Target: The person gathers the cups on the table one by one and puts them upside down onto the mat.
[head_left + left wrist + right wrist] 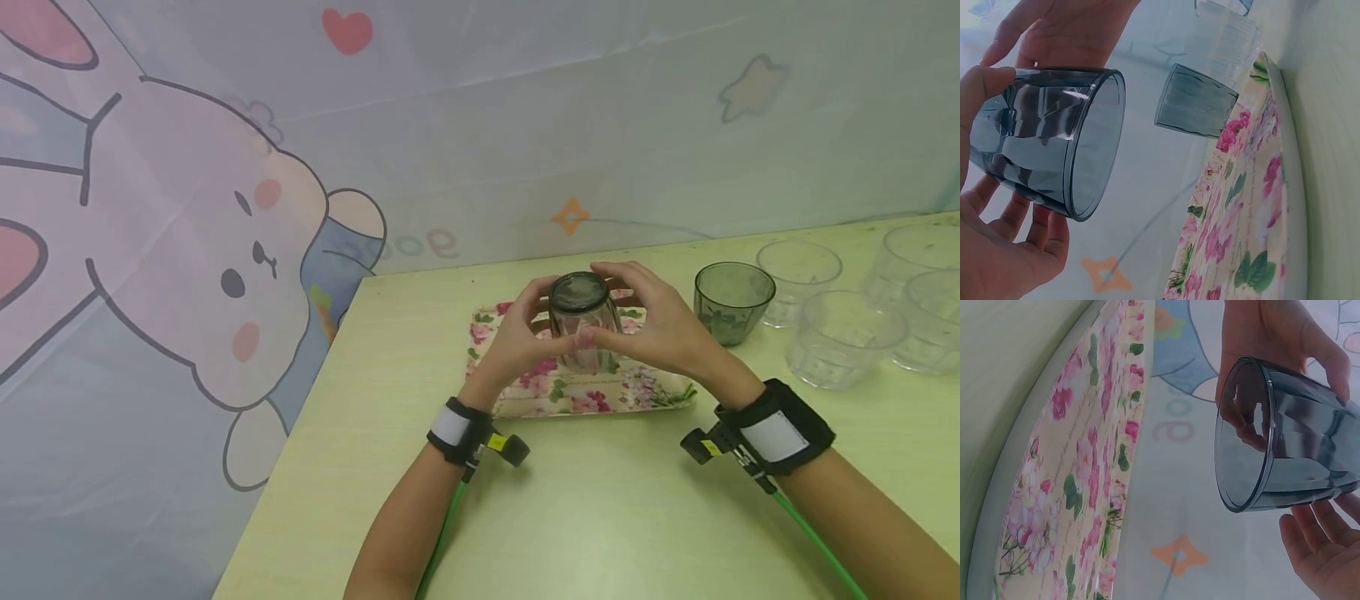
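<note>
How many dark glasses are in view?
2. One dark glass is held upside down by the left hand and right hand above the tray; the other stands on the table right of the tray, near the clear glasses. None looks hidden.

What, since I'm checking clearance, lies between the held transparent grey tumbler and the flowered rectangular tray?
Bare air: the right wrist view shows the tumbler and the tray apart.
</note>
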Demonstrator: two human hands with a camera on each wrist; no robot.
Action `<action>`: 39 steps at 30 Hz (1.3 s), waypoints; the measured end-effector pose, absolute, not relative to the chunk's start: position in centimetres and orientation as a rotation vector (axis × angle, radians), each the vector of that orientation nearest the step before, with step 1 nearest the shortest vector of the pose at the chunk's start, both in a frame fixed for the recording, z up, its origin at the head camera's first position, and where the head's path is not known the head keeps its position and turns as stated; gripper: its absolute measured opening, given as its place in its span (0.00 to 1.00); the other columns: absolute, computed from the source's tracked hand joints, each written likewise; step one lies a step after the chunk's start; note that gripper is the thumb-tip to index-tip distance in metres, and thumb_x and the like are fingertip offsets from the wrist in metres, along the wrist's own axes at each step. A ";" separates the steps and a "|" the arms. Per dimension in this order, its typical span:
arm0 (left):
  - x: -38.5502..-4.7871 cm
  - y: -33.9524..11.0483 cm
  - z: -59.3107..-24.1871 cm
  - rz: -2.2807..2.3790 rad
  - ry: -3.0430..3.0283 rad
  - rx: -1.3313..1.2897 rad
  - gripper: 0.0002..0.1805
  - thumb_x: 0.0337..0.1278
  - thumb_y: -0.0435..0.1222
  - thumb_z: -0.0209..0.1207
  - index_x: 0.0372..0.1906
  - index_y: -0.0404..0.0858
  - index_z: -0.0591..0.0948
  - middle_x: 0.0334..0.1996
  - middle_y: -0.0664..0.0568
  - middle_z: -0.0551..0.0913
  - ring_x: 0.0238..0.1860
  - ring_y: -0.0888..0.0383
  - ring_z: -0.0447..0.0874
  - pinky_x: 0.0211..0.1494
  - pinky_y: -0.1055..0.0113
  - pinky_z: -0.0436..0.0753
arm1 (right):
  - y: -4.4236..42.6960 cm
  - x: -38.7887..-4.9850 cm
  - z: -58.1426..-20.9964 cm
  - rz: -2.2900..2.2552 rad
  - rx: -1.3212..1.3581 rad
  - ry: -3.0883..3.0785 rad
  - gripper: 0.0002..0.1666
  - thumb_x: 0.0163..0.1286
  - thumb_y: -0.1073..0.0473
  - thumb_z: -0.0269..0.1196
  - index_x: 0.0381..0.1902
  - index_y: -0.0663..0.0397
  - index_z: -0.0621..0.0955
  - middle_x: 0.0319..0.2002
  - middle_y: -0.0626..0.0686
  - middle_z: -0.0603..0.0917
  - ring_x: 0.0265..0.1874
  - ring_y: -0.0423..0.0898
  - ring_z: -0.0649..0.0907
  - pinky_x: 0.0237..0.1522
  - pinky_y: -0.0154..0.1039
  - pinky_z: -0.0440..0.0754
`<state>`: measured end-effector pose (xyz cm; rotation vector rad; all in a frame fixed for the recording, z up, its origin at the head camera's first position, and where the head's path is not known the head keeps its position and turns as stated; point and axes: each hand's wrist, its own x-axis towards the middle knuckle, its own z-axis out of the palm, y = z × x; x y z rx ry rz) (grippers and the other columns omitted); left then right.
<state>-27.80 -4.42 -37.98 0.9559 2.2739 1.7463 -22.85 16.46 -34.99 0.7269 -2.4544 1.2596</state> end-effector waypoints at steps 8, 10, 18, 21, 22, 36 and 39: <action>-27.8 -4.5 -38.1 1.771 2.271 0.953 0.39 0.47 0.45 0.70 0.67 0.56 0.65 0.62 0.53 0.72 0.63 0.58 0.68 0.67 0.61 0.73 | 16.4 -22.8 -35.1 1.277 0.731 -2.446 0.45 0.56 0.57 0.72 0.69 0.55 0.65 0.63 0.59 0.72 0.56 0.57 0.76 0.59 0.56 0.78; -27.8 -4.5 -38.0 1.764 2.275 0.947 0.39 0.47 0.44 0.70 0.67 0.55 0.65 0.62 0.53 0.72 0.64 0.58 0.68 0.67 0.59 0.72 | 16.4 -22.8 -35.0 1.274 0.735 -2.444 0.45 0.56 0.57 0.72 0.69 0.55 0.65 0.62 0.59 0.72 0.56 0.57 0.76 0.58 0.57 0.78; -27.7 -4.4 -37.9 1.687 2.356 0.900 0.41 0.48 0.37 0.69 0.67 0.57 0.64 0.64 0.57 0.69 0.69 0.55 0.64 0.71 0.55 0.70 | 16.3 -22.7 -35.0 1.242 0.749 -2.429 0.44 0.56 0.61 0.71 0.69 0.57 0.65 0.61 0.59 0.73 0.54 0.52 0.76 0.53 0.55 0.79; -27.8 -4.5 -37.9 1.676 2.369 0.894 0.41 0.47 0.38 0.70 0.67 0.59 0.64 0.64 0.59 0.70 0.68 0.56 0.65 0.70 0.57 0.71 | 16.3 -22.7 -35.0 1.229 0.747 -2.424 0.44 0.56 0.61 0.71 0.69 0.56 0.65 0.61 0.59 0.74 0.54 0.51 0.76 0.51 0.54 0.79; -27.8 -4.5 -37.9 1.680 2.368 0.898 0.41 0.47 0.38 0.70 0.67 0.59 0.64 0.64 0.59 0.70 0.67 0.56 0.65 0.70 0.57 0.71 | 16.2 -22.7 -35.0 1.227 0.747 -2.424 0.44 0.56 0.61 0.71 0.69 0.56 0.65 0.61 0.58 0.74 0.54 0.51 0.76 0.51 0.53 0.79; -27.7 -4.5 -38.0 1.704 2.330 0.916 0.41 0.46 0.37 0.70 0.67 0.56 0.65 0.63 0.54 0.71 0.65 0.55 0.66 0.70 0.53 0.70 | 16.2 -22.8 -35.2 1.271 0.744 -2.409 0.43 0.55 0.63 0.71 0.67 0.59 0.66 0.60 0.61 0.73 0.53 0.52 0.76 0.51 0.55 0.82; -27.8 -4.5 -37.9 1.702 2.316 0.929 0.40 0.47 0.36 0.69 0.67 0.55 0.65 0.63 0.54 0.71 0.65 0.55 0.66 0.70 0.53 0.70 | 16.1 -22.8 -35.2 1.273 0.713 -2.422 0.41 0.55 0.61 0.72 0.65 0.58 0.68 0.57 0.59 0.76 0.51 0.51 0.77 0.51 0.55 0.82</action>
